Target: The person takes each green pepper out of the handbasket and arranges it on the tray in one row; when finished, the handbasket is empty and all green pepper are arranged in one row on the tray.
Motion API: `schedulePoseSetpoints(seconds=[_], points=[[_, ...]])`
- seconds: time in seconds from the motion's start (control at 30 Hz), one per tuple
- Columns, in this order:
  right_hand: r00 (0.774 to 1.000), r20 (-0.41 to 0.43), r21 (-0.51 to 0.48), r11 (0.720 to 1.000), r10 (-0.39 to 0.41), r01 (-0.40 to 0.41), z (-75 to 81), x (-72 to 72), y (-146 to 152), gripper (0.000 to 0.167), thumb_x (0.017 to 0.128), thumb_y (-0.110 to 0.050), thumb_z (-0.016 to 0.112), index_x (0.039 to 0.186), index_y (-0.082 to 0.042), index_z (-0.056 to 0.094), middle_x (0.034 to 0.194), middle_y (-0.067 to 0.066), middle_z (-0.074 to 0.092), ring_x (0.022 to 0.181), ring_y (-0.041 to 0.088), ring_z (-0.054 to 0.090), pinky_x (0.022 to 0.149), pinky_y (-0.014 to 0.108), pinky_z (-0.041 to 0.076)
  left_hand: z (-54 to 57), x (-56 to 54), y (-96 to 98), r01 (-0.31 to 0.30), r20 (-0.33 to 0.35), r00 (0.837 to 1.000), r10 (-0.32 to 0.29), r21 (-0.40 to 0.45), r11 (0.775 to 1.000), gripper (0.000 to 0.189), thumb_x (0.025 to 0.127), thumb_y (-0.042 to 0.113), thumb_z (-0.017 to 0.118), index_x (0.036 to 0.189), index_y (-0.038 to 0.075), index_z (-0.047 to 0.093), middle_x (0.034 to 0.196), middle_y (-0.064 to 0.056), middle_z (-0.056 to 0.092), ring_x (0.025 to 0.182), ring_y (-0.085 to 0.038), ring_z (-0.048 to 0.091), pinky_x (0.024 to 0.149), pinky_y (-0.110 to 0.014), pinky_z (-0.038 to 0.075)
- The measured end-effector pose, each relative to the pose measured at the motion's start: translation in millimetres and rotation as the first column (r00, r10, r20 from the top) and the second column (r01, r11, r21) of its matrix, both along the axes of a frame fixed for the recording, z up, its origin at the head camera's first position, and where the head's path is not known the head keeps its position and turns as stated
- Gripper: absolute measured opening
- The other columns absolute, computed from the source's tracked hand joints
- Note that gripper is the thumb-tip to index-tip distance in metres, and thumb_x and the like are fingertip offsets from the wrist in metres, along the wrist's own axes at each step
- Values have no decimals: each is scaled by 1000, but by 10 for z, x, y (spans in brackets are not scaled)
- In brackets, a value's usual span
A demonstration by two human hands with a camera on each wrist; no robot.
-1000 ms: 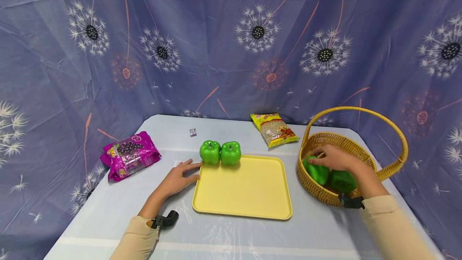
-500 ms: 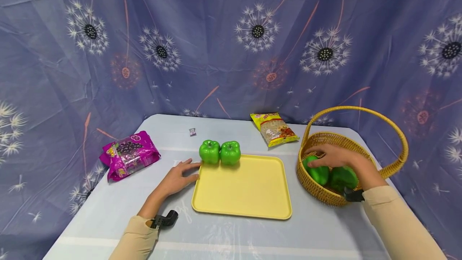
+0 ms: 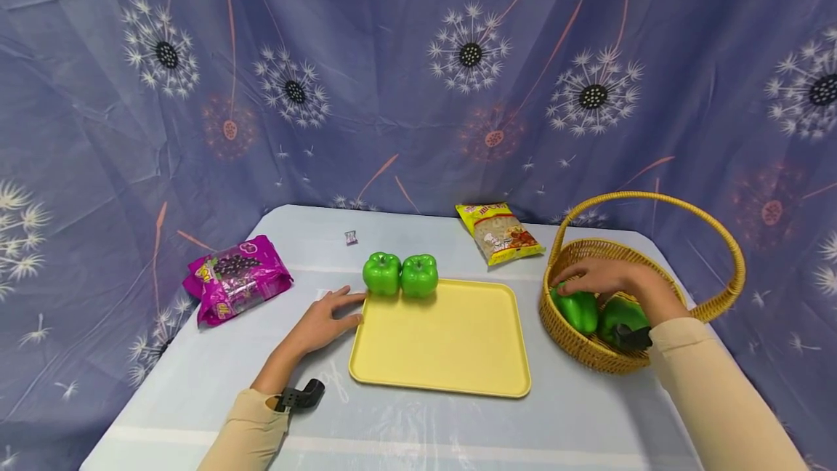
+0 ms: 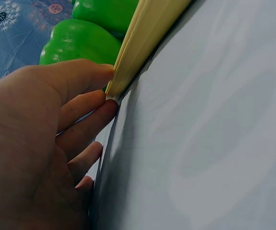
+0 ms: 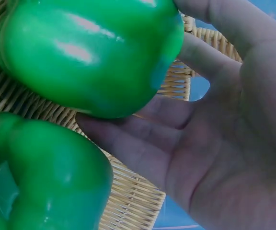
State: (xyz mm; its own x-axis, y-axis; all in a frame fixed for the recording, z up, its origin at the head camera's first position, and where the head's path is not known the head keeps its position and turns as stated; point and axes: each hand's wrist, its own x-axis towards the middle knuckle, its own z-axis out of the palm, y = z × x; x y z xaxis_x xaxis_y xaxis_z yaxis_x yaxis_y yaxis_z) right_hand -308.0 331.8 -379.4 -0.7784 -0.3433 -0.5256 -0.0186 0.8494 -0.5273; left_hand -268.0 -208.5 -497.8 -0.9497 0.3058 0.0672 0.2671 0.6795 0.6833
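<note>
In the head view, my right hand (image 3: pixel 603 276) reaches into a wicker basket (image 3: pixel 588 363) and grips a green bell pepper (image 3: pixel 575 311) at its left side. The right wrist view shows the fingers wrapped around and under this pepper (image 5: pixel 90 52), with the thumb at its upper side. A second bell pepper (image 5: pixel 61 177) lies beside it in the basket, partly under my wrist in the head view. My left hand (image 3: pixel 327 322) rests on the table, fingertips touching the left rim of a yellow tray (image 3: pixel 445 344). Two more bell peppers (image 3: pixel 382 274) stand side by side at the tray's back left corner.
A purple snack bag (image 3: pixel 238 278) with grapes printed on it lies at the left. Behind the tray are a yellow food packet (image 3: pixel 500 235) and a tiny wrapped piece (image 3: pixel 351 238). The basket's tall handle (image 3: pixel 660 197) arches over its opening.
My right hand has settled lower over the pepper in the basket, and its wrist has turned slightly. The left hand and the tray have stayed in place.
</note>
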Motion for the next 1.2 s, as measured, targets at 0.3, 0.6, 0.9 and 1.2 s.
schedulePoseSetpoints(seconds=[0.3,0.6,0.9,1.2], points=[[967,-221,-75,986,131,-150,92,77,41,49,93,-35,64,134,-8,56,136,18,49,115,35,51,87,46,48,-7,0,1,4,-1,1000,-4,9,1000,47,90,39,66,134,24,59,149,-16,38,136,-51,20,105,-69,15],[884,-463,-117,983,71,-140,42,172,86,49,90,-35,68,132,-12,58,133,10,54,117,34,52,90,54,45,-15,-5,-7,0,4,1000,0,5,1000,48,90,42,65,135,25,59,149,-16,37,137,-51,19,104,-70,14],[829,-559,-118,991,-18,-59,203,305,77,55,89,-45,66,136,-20,55,136,9,47,119,33,46,90,58,42,-33,-14,-5,-2,14,1000,2,2,1000,49,90,44,64,135,27,58,150,-15,37,137,-50,18,105,-69,14],[793,-602,-154,988,-89,-6,401,387,-106,54,87,-48,67,136,-29,54,123,8,48,110,31,50,81,53,48,-20,-8,-11,-6,10,1000,6,6,1000,48,90,42,66,134,26,59,149,-16,37,137,-50,19,105,-69,14]])
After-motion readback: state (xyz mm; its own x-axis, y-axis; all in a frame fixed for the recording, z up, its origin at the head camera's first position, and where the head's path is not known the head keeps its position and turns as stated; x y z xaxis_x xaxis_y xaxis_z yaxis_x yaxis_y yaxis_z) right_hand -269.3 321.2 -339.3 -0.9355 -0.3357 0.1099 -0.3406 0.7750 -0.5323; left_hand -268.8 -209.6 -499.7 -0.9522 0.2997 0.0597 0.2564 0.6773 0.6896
